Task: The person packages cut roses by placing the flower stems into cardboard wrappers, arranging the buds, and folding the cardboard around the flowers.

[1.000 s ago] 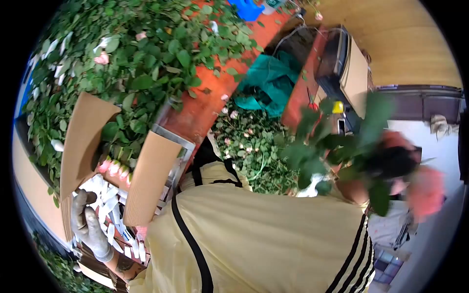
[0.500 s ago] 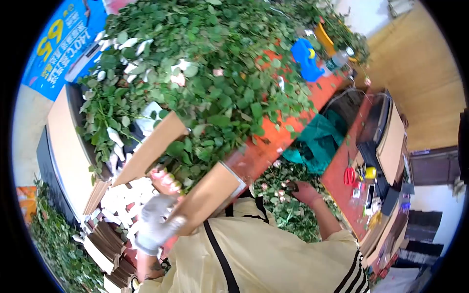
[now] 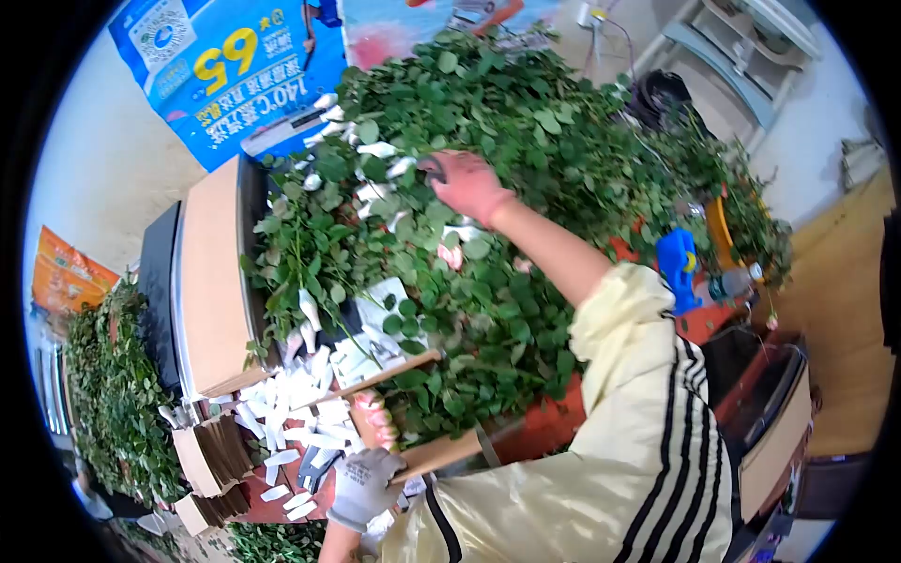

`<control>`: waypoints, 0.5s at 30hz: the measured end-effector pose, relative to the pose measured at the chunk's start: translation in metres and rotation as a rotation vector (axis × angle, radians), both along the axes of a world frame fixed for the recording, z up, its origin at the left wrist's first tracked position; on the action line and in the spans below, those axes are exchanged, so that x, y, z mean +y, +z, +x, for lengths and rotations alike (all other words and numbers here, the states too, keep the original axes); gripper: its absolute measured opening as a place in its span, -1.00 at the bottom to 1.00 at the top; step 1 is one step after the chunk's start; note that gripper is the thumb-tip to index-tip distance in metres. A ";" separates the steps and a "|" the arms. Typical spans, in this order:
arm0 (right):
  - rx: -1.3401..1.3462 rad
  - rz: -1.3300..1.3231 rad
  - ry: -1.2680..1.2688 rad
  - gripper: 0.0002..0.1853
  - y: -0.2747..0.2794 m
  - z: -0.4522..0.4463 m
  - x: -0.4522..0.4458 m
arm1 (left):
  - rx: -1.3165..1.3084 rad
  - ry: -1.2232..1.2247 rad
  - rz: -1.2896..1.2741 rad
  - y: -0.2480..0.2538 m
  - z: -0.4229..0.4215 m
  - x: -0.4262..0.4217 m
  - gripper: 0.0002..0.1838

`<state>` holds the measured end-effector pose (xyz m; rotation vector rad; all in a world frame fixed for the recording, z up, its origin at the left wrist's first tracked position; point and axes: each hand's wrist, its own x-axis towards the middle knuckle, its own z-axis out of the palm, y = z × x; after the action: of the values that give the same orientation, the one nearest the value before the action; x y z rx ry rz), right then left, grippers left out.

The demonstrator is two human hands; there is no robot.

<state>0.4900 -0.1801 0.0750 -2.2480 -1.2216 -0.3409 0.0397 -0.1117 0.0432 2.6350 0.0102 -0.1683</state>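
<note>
My right hand [image 3: 465, 186], in a pink glove with dark fingertips, reaches over a pile of leafy rose stems [image 3: 507, 300]. Its bent fingers are beside a bud in a white sleeve [image 3: 402, 167], with no stem visible in them. My left hand [image 3: 364, 490], in a pale grey glove, is low in the view with its fingers curled at the near end of a cardboard piece [image 3: 436, 457]; the grip is partly hidden. Just beyond that hand, a row of pink roses [image 3: 375, 419] lies on cardboard between two raised edges.
Loose white sleeves [image 3: 324, 436] lie scattered left of the roses, near stacked cardboard pieces [image 3: 214, 455]. A blue tape dispenser [image 3: 678, 267] and a plastic bottle [image 3: 735, 281] stand at the right. More greenery [image 3: 122, 403] fills the far left.
My right hand has risen from beside the lower greenery to the top of the rose pile. My left hand stays by the cardboard and roses. The view has swung left and upward.
</note>
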 end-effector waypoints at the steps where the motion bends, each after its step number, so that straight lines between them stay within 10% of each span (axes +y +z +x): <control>1: -0.135 -0.069 -0.053 -0.76 -0.011 0.018 0.030 | -0.026 0.011 -0.028 -0.002 -0.001 0.000 -0.74; 6: -0.158 -0.573 -0.264 -0.45 -0.070 0.079 0.117 | -0.007 0.033 -0.044 0.000 0.001 -0.001 -0.77; 7: -0.423 -0.523 -0.185 -0.78 -0.093 0.080 0.111 | -0.024 0.043 -0.063 -0.001 0.000 -0.002 -0.78; 10: -0.345 -0.648 -0.163 -0.82 -0.080 0.053 0.088 | -0.030 0.022 -0.057 -0.001 0.001 -0.001 -0.75; 15: -0.068 -0.113 -0.105 -0.76 0.020 0.009 -0.025 | -0.088 0.000 -0.045 -0.009 -0.007 0.001 -0.73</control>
<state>0.4988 -0.2049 0.0946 -2.4220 -1.1864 -0.4008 0.0331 -0.1104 0.0343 2.5950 -0.0230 -0.0524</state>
